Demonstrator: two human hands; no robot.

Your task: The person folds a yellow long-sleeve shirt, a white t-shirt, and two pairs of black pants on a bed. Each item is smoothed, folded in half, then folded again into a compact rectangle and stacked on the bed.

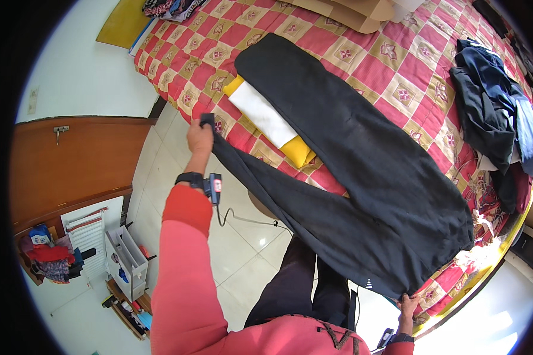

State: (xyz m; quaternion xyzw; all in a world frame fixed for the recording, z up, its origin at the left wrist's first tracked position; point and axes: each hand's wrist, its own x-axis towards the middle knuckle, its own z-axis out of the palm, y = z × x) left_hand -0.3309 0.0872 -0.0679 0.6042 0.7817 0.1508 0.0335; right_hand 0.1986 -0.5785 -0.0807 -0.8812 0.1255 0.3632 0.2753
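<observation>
A pair of black sweatpants (361, 148) lies spread across the bed, its waist end toward the near right. One leg rests flat on the cover, reaching to the far side. The other leg hangs off the near edge and is pulled out to the left, where my left hand (200, 137) is closed on its cuff. At the near right, my right hand (408, 305) grips the edge of the sweatpants by the waist. Between the two legs shows a folded white and yellow cloth (266, 115), partly covered by the black fabric.
A red and beige checked bedcover (397, 53) spreads under everything. Dark and blue clothes (491, 106) are heaped on the right, and a cardboard box (349, 12) stands at the far edge. A brown door (77, 168) and a white rack (126, 260) are at left, beyond the tiled floor.
</observation>
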